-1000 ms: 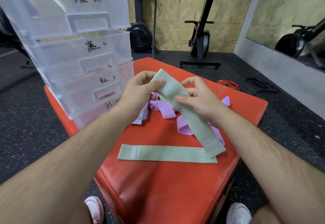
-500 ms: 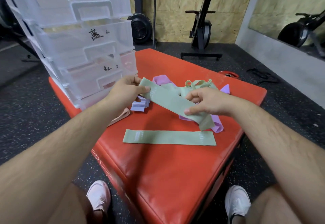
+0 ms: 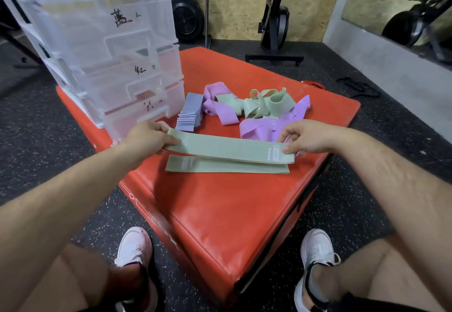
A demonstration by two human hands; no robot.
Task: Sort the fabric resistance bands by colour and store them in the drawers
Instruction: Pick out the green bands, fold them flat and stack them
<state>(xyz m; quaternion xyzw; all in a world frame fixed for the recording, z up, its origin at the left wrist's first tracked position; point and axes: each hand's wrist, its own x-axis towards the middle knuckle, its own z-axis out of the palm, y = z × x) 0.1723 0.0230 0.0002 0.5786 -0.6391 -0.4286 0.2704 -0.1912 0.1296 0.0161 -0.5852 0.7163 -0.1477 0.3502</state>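
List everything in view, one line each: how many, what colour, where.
held band: one, green, stretched between both hands
flat band: one, green, lying on the padded box
tangled bands: several, green, far side of the box
purple bands: at least two, lilac, beside that heap
folded stack: one, blue-grey, by the drawer unit
drawer unit: one, clear, on the box, far left
padded box: one, red, on the floor
exercise machine: one, black, by the far wall
shoes: two, white, on the floor
left hand: pinches the held band's left end
right hand: pinches its right end
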